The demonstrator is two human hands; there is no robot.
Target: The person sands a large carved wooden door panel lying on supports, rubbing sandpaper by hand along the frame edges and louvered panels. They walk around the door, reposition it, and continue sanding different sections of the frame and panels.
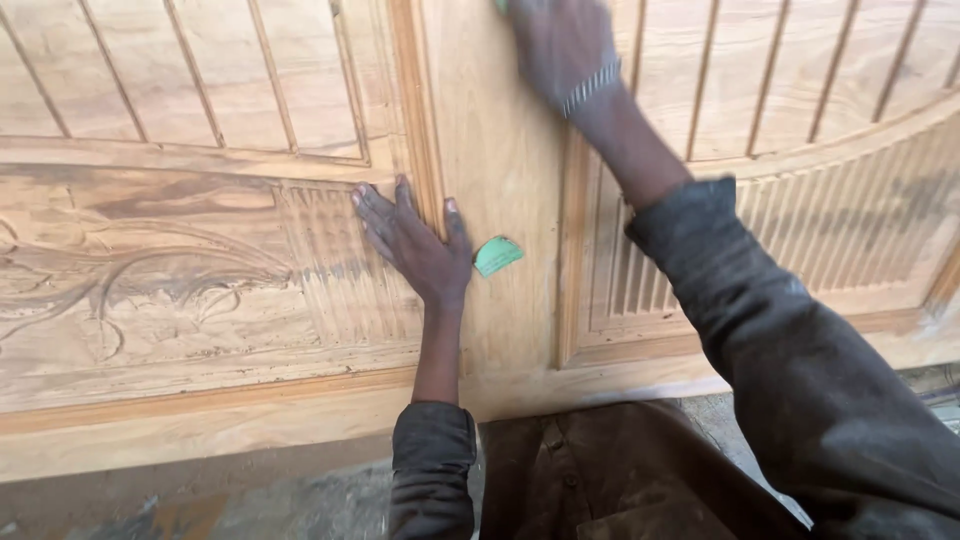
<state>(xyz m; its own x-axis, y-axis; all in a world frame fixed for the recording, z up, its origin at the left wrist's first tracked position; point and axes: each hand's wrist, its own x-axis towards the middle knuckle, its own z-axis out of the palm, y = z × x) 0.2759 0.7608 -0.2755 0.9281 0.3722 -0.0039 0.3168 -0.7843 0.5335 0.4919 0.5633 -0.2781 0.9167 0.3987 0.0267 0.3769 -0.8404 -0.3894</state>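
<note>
Head view: the left hand (415, 245) lies flat, fingers spread, on the pale carved wooden door panel (200, 270), beside its raised upright moulding. A small green scrap of sandpaper (497, 255) lies just right of its thumb. The right hand (560, 45), blurred, presses something green at the top edge; its grip can't be made out.

The carved door (500, 150) is pale tan wood with darker brown grain streaks. The paper scrap (496, 255) is green. The sleeves (800, 380) are dark brown.

Probably woodworking shop: unfinished carved door (200, 290)
</note>
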